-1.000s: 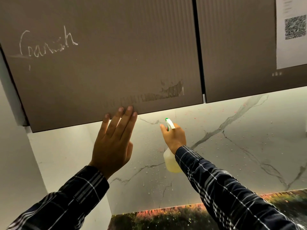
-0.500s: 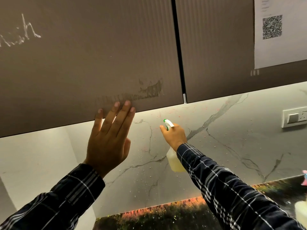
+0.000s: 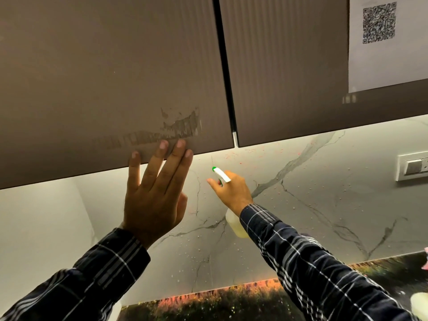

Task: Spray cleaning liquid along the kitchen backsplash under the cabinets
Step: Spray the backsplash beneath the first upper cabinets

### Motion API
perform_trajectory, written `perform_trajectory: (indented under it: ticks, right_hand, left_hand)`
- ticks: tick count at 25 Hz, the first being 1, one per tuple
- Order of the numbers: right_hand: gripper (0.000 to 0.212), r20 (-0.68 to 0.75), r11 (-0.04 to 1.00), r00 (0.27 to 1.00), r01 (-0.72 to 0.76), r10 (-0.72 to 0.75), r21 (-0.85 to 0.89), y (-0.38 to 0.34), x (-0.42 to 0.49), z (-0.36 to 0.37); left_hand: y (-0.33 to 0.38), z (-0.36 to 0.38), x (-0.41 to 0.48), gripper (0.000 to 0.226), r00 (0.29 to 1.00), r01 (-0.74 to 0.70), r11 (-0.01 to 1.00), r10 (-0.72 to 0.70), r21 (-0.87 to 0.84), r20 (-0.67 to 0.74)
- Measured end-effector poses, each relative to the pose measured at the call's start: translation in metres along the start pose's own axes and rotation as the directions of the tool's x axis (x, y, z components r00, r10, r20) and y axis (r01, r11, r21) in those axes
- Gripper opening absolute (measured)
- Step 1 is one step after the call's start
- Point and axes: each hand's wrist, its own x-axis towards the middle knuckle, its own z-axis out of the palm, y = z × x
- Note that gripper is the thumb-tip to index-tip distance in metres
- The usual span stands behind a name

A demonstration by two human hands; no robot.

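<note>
My right hand point(image 3: 234, 193) grips a spray bottle point(image 3: 234, 224) with a white head and a green nozzle, aimed at the white marble backsplash point(image 3: 312, 200) just under the brown upper cabinets point(image 3: 115, 77). The index finger is stretched past the trigger. Small droplets and pink specks dot the marble around the nozzle. My left hand point(image 3: 155, 195) lies flat, fingers spread, against the lower edge of the left cabinet door, holding nothing.
A white wall switch plate point(image 3: 413, 166) sits on the backsplash at the right. A paper with a QR code point(image 3: 384, 42) is stuck on the right cabinet door. A dark glossy countertop point(image 3: 220, 304) runs below, with a pale object point(image 3: 420, 305) at its right edge.
The view has swung right, so the chalk writing on the left door is out of frame. The right hand with the bottle has moved right along the backsplash; the left hand stays on the cabinet edge.
</note>
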Motion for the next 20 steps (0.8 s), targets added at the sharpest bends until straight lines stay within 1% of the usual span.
perform_trajectory:
  ticks: [3,4,6,8,10,13,16,18,20]
  right_hand:
    - [0.035,0.178,0.998,0.982,-0.057,0.063,-0.037,0.011,0.002,0.004]
    - [0.036,0.203,0.997,0.977,-0.046,0.058,-0.062,0.015,0.001,0.005]
    - [0.041,0.196,0.995,0.981,0.009,0.011,-0.104,0.02,0.0,0.008]
    - [0.044,0.196,0.994,0.98,0.05,-0.03,-0.098,0.022,-0.001,0.012]
    - [0.043,0.252,0.997,0.968,0.03,-0.009,-0.078,0.021,0.0,0.013]
    - [0.043,0.346,0.991,0.938,0.036,0.01,-0.128,0.026,0.002,0.017]
    - [0.046,0.371,0.988,0.928,0.089,-0.035,-0.129,0.033,-0.005,0.024]
    - [0.043,0.4,0.986,0.917,0.073,-0.007,-0.149,0.034,-0.008,0.027]
    - [0.04,0.396,0.985,0.918,0.057,0.011,-0.16,0.037,-0.011,0.029]
  left_hand:
    - [0.008,0.005,0.003,0.077,0.999,-0.004,1.0,0.005,0.024,-0.039]
    - [0.009,0.007,0.004,0.071,0.999,-0.002,1.0,0.004,0.031,-0.052]
    - [0.009,0.009,0.006,0.066,0.998,0.011,0.999,-0.008,0.044,-0.07]
    - [0.011,0.009,0.005,0.067,0.996,0.03,0.998,-0.026,0.048,-0.081]
    - [0.013,0.01,0.005,0.067,0.996,0.047,0.998,-0.043,0.052,-0.08]
    - [0.014,0.009,0.004,0.067,0.996,0.053,0.997,-0.049,0.058,-0.069]
    - [0.013,0.008,0.004,0.069,0.996,0.055,0.995,-0.05,0.079,-0.068]
    - [0.015,0.007,0.004,0.067,0.996,0.064,0.995,-0.058,0.08,-0.075]
    - [0.016,0.006,0.004,0.061,0.996,0.062,0.995,-0.056,0.074,-0.073]
